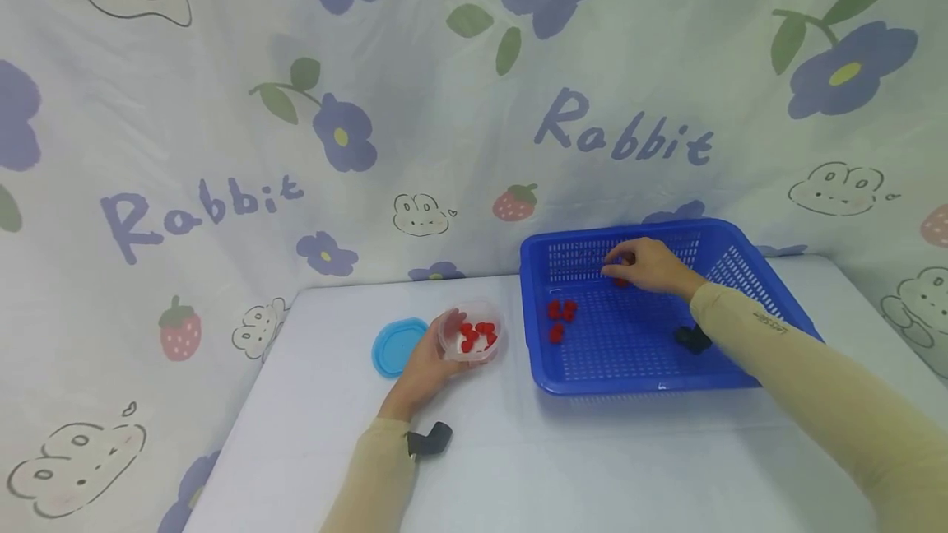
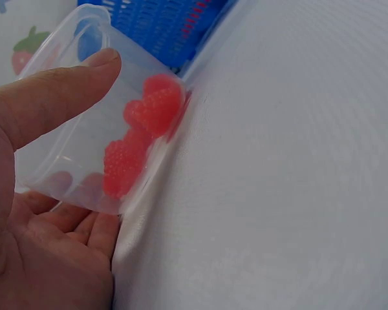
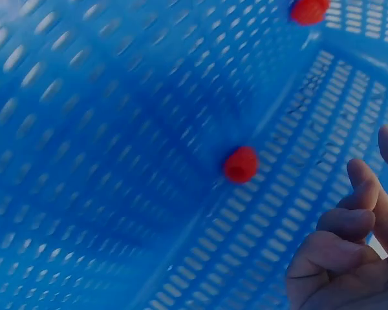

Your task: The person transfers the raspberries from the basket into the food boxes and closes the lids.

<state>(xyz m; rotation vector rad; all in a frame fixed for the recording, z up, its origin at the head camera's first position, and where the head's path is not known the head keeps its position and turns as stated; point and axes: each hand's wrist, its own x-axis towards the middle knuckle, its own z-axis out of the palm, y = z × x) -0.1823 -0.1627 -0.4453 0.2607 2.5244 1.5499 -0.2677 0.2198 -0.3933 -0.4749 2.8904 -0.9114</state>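
One red berry [image 3: 240,165] lies just below our empty, loosely bent right hand [image 1: 653,266]; our left hand [image 1: 425,368], farther from it, grips the clear cup [image 2: 77,145].

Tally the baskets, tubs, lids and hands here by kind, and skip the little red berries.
Blue basket: 1
Clear tub: 1
Light-blue lid: 1
Hands: 2, left hand and right hand
Total: 5
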